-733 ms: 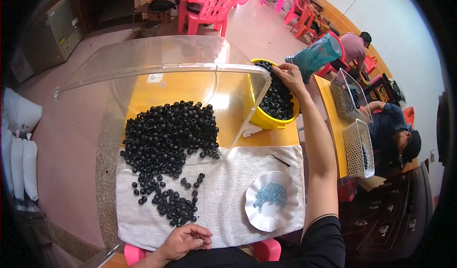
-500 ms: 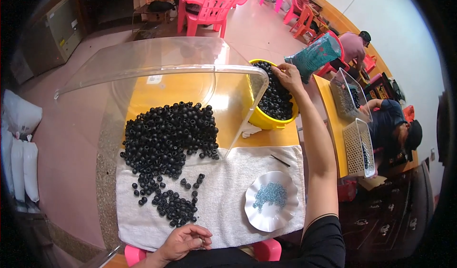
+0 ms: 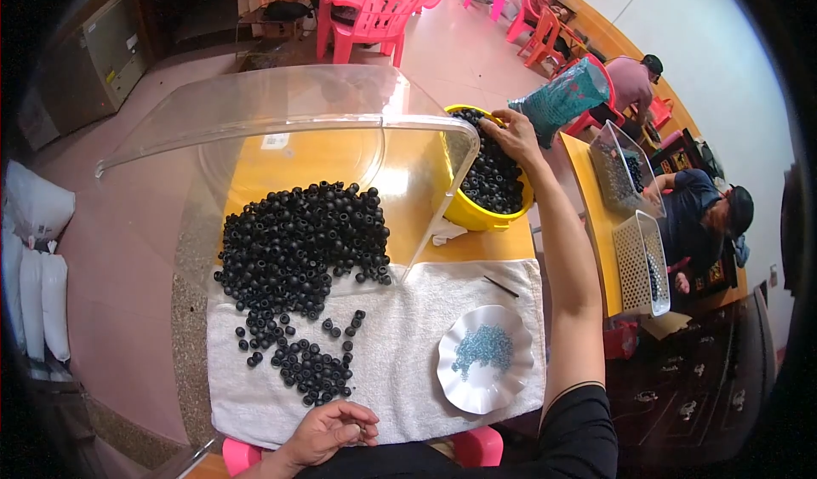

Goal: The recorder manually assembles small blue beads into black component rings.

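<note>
My right hand (image 3: 515, 139) reaches over the rim of a yellow bucket (image 3: 477, 217) full of black beads (image 3: 494, 177). Its thumb and fingers are bent and apart, close to the beads. At the towel's near edge my left hand (image 3: 334, 430) is loosely closed, thumb against the curled fingers; whatever they hold, if anything, is hidden. A large heap of black round beads with holes (image 3: 298, 241) spreads across the table and a white towel (image 3: 391, 343), with a smaller cluster (image 3: 312, 371) just beyond my left hand. A white scalloped dish (image 3: 489, 394) holds tiny blue beads (image 3: 483, 350).
A clear plastic cover (image 3: 298, 124) arches over the far table and part of the heap. A thin dark tool (image 3: 502, 287) lies on the towel. To the right, a co-worker (image 3: 702, 215) sits by a white basket (image 3: 634, 262) and a clear bin (image 3: 617, 173). Behind stands a pink chair (image 3: 379, 11).
My right hand has shifted very slightly at the bucket; my left hand stays put. The co-worker on the right has moved their head and one hand.
</note>
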The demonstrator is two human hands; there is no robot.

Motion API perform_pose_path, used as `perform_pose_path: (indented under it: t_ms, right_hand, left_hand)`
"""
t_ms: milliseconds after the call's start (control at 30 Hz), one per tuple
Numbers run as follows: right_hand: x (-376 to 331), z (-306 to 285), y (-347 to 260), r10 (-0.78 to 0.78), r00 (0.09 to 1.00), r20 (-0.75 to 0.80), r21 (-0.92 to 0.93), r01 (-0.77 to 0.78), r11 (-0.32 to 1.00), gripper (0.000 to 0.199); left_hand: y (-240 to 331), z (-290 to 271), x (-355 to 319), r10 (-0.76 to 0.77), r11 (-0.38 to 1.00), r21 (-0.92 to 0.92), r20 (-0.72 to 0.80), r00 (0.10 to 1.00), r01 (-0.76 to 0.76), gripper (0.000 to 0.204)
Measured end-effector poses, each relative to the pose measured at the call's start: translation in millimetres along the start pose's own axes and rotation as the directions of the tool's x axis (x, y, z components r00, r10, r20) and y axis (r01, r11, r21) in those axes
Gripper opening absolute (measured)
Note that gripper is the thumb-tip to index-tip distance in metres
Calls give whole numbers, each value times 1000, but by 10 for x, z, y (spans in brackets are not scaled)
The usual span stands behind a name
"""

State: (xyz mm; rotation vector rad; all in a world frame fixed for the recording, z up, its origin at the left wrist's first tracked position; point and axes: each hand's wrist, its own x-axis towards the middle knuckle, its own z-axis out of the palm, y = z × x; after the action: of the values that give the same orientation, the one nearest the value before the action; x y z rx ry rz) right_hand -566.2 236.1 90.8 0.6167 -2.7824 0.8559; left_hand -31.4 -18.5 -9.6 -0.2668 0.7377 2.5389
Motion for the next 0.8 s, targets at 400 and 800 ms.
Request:
perform_pose_path:
  t_ms: [400, 800]
  right_hand:
    - [-54, 74, 117, -1, 995, -103, 70, 8, 998, 37]
    - [-772, -39, 147, 116, 975, -191, 279, -59, 959, 40]
  left_hand:
    - [-10, 4, -12, -7, 1000, 3, -4, 1000, 7, 23]
    - [-18, 21, -29, 12, 991, 132, -9, 1000, -11, 26]
